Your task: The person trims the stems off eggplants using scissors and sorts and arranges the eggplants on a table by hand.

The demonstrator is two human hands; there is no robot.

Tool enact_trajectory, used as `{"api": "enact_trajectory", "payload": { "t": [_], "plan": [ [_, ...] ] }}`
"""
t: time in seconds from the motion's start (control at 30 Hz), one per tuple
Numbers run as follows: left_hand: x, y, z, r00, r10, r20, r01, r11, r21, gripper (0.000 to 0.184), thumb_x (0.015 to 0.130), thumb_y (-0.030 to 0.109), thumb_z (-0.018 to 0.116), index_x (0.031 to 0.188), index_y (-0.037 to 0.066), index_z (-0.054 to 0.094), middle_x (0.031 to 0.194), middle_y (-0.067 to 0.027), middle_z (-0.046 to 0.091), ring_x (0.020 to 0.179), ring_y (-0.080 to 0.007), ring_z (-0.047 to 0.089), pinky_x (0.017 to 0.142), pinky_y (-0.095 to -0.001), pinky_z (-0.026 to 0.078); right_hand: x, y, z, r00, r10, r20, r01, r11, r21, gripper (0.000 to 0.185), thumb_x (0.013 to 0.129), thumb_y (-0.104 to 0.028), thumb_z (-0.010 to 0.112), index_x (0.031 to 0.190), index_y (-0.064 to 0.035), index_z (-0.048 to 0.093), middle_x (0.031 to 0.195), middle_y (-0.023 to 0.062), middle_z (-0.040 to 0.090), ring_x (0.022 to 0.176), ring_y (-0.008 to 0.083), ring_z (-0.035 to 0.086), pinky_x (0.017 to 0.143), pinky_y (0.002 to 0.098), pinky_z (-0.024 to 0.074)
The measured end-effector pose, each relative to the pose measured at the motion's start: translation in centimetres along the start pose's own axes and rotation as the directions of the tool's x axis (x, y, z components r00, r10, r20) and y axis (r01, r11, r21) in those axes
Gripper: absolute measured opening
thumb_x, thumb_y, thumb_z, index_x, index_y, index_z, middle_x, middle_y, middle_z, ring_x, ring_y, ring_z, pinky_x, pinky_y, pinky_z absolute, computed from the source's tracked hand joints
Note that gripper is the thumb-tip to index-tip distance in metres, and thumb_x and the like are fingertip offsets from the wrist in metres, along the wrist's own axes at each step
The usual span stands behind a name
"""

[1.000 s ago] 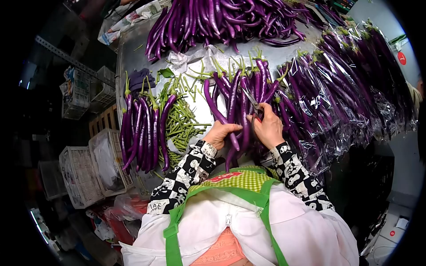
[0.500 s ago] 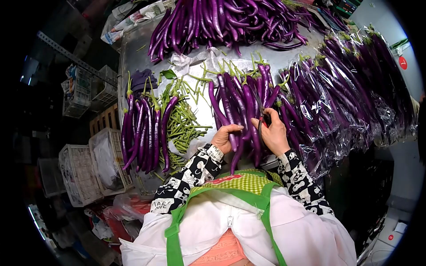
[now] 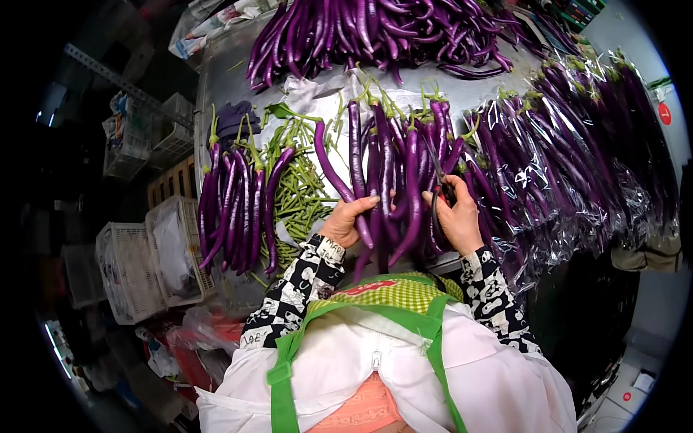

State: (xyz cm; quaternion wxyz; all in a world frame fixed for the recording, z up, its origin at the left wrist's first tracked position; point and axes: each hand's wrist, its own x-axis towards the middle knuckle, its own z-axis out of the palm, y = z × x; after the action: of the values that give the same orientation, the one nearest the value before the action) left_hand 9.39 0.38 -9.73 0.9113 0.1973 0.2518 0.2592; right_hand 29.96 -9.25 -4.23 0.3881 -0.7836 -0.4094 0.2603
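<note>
Several long purple eggplants [image 3: 386, 166] with green stems lie side by side in front of me, their lower ends over the table's near edge. My left hand [image 3: 348, 222] is closed around the lower part of some of them, thumb on top. In my right hand [image 3: 459, 216] are scissors [image 3: 438, 162] with dark blades and a bit of red at the handle, the blades pointing up along the eggplants. Left of the bunch is a pile of cut green stems [image 3: 296, 191], with another group of eggplants [image 3: 234, 209] beside it.
A large heap of eggplants [image 3: 375, 32] covers the back of the metal table [image 3: 220, 72]. Eggplants in clear plastic bags [image 3: 563, 166] fill the right side. Dark purple gloves [image 3: 237, 121] lie at the left. White crates [image 3: 133, 278] stand on the floor at the left.
My left hand has shifted slightly left and some eggplants in the bunch have spread apart. My right hand with the scissors has moved right, away from my left hand.
</note>
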Motion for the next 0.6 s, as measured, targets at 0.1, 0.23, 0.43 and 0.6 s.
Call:
{"api": "enact_trajectory", "payload": {
  "t": [0.1, 0.23, 0.43, 0.6],
  "plan": [
    [-0.9, 1.4, -0.9, 0.998, 0.005, 0.067, -0.002, 0.999, -0.053, 0.045, 0.087, 0.003, 0.061, 0.128, -0.010, 0.048, 0.117, -0.0195, 0.063, 0.099, -0.0269, 0.066, 0.090, -0.0365, 0.054, -0.1, -1.2, -0.2, 1.000, 0.004, 0.028, 0.000, 0.993, -0.115, 0.049, 0.087, -0.032, 0.070, 0.120, -0.0025, 0.049, 0.096, 0.0179, 0.066, 0.086, 0.0340, 0.065, 0.076, 0.0410, 0.0494],
    [-5.1, 4.7, -1.0, 0.996, 0.068, 0.051, -0.072, 0.993, 0.093, 0.056, 0.081, 0.004, 0.066, 0.132, -0.005, 0.045, 0.118, -0.0196, 0.061, 0.096, -0.0265, 0.067, 0.087, -0.0385, 0.056, -0.7, -2.1, -0.8, 0.979, -0.192, -0.069, 0.173, 0.962, -0.211, 0.046, 0.090, -0.029, 0.065, 0.122, -0.0002, 0.046, 0.086, 0.0169, 0.065, 0.080, 0.0359, 0.064, 0.073, 0.0430, 0.0491],
    [-11.9, 9.1, -0.3, 1.000, 0.002, -0.004, -0.001, 0.959, 0.284, 0.055, 0.080, 0.006, 0.068, 0.129, -0.006, 0.046, 0.118, -0.0214, 0.060, 0.099, -0.0326, 0.067, 0.087, -0.0440, 0.057, -0.8, -4.5, -1.2, 0.905, -0.204, 0.373, 0.124, 0.966, 0.227, 0.047, 0.093, -0.030, 0.063, 0.119, 0.0045, 0.045, 0.075, 0.0063, 0.054, 0.067, 0.0138, 0.051, 0.062, 0.0293, 0.0440],
    [-17.3, 10.6, -0.7, 0.974, 0.091, -0.206, 0.011, 0.893, 0.450, 0.058, 0.074, 0.007, 0.071, 0.125, -0.002, 0.046, 0.102, -0.0182, 0.064, 0.087, -0.0262, 0.068, 0.078, -0.0385, 0.059, 0.1, -7.4, 0.1, 0.796, -0.250, 0.551, 0.240, 0.966, 0.092, 0.051, 0.086, -0.035, 0.071, 0.114, 0.0012, 0.047, 0.072, 0.0092, 0.051, 0.066, 0.0204, 0.054, 0.064, 0.0346, 0.0461]
  ]
}}
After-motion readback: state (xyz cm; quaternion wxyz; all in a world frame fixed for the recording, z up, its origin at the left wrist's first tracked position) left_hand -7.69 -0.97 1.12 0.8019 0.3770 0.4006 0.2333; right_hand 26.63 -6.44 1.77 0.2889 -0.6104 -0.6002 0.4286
